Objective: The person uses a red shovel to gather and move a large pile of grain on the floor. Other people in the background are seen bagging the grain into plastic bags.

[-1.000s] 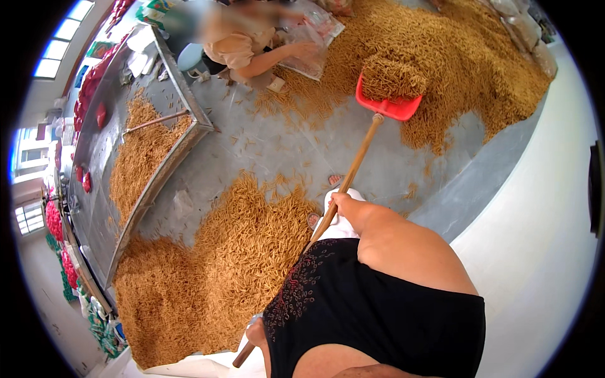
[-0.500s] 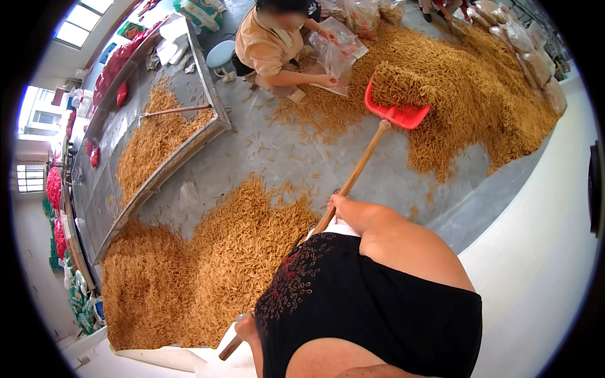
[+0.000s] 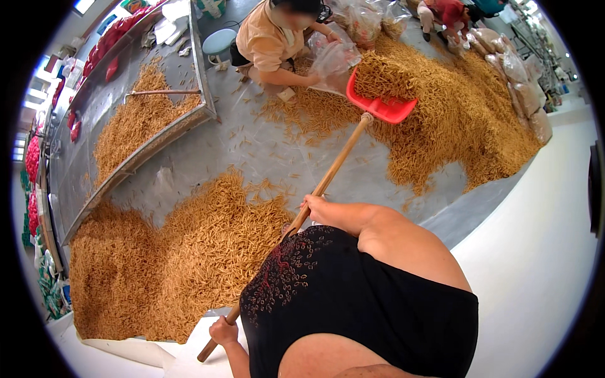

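Note:
A shovel with a red scoop [image 3: 396, 112] and a long wooden handle [image 3: 340, 156] slants across my front. My right hand [image 3: 314, 206] is closed round the middle of the handle. Near the handle's lower end, my left hand [image 3: 224, 331] grips it too. The scoop lies at the near edge of a large heap of brown stick-shaped pieces [image 3: 435, 135], and such pieces fill it. My black top hides a stretch of the handle between my hands.
A person in a tan top [image 3: 268, 47] crouches left of the scoop, handling a clear plastic bag [image 3: 334, 60]. Another heap [image 3: 208, 252] lies near left, beside a low metal-edged frame [image 3: 157, 135]. Filled bags [image 3: 513, 82] line the far right, where other people [image 3: 444, 19] bend over.
The scene has shifted left in my view. My left hand and the handle's end show more fully. The crouching person's bag now stands more gathered, and people at the far right show more.

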A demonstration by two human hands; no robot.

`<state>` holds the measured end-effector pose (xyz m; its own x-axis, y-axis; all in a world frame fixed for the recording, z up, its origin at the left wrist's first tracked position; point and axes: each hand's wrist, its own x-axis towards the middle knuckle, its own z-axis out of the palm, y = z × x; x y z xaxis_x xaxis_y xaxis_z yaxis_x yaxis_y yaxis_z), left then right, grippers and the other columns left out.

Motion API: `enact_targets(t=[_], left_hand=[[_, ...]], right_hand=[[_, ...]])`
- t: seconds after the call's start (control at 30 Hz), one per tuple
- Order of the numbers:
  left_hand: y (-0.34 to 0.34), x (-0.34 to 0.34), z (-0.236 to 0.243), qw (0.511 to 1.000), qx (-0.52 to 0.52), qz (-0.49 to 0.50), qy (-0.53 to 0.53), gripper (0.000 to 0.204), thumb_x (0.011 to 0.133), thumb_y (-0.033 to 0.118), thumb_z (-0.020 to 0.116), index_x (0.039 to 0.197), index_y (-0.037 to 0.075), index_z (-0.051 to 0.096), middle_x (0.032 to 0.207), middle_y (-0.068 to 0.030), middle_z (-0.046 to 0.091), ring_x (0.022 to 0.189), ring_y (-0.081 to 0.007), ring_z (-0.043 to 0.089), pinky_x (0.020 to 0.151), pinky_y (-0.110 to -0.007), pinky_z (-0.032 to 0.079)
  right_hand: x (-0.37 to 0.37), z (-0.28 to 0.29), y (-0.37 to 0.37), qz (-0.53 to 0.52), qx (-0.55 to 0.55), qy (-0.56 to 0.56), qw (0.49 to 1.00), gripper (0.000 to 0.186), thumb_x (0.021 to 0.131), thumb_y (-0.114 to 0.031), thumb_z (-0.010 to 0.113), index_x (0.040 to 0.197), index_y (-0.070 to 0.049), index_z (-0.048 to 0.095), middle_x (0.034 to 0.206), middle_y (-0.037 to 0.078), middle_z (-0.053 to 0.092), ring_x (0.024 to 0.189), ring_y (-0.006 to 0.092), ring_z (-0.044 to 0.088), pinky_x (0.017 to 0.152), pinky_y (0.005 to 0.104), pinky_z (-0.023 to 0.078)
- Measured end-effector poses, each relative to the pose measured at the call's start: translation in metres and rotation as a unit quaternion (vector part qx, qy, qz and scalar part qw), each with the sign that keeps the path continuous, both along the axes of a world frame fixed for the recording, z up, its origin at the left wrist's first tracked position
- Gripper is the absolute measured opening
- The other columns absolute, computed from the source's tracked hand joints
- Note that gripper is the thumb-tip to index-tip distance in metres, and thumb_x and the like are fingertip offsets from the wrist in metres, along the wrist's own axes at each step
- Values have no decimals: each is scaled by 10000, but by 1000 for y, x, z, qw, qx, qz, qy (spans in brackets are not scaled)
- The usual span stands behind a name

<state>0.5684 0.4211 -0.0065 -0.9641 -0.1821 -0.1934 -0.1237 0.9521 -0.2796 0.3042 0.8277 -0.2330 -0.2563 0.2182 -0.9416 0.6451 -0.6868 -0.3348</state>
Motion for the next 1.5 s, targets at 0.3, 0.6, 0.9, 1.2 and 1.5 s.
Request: enact_targets(t=[0.3,0.6,0.9,1.2,1.5], left_hand=[[-4,13,2,999,18,27,2,187,592,211,693,570,101,544,557,-98,578,538,-295,570,568,-403,443],[-1,9,8,999,17,28,1,185,592,211,694,575,103,544,560,-96,581,543,-290,573,573,-399,446],[-4,11,12,1000,11,27,-6,187,593,224,692,573,109,546,560,-92,584,537,-289,574,562,-398,449],[-8,13,17,1000,-13,25,-9,199,601,237,693,576,100,551,557,-96,581,537,-293,573,561,-399,450],[-28,11,22,998,-6,34,-53,187,579,266,690,620,113,592,596,-94,611,572,-295,599,566,-405,472]], right_hand=[[-1,18,-6,53,6,5,999,44,804,-47,514,795,-15,485,691,112,522,624,238,547,580,372,491],[-2,15,-8,61,5,5,998,88,846,-84,514,792,-21,484,701,105,513,631,229,545,594,374,495],[0,34,-11,36,16,12,999,197,780,-9,542,903,-39,391,708,114,505,595,229,551,559,392,497],[-1,39,-18,59,10,-23,998,131,773,-19,546,867,2,456,727,130,532,644,241,558,600,366,495],[-3,62,-29,74,35,-37,996,159,811,-65,595,898,16,489,761,119,538,664,232,560,602,367,502]])
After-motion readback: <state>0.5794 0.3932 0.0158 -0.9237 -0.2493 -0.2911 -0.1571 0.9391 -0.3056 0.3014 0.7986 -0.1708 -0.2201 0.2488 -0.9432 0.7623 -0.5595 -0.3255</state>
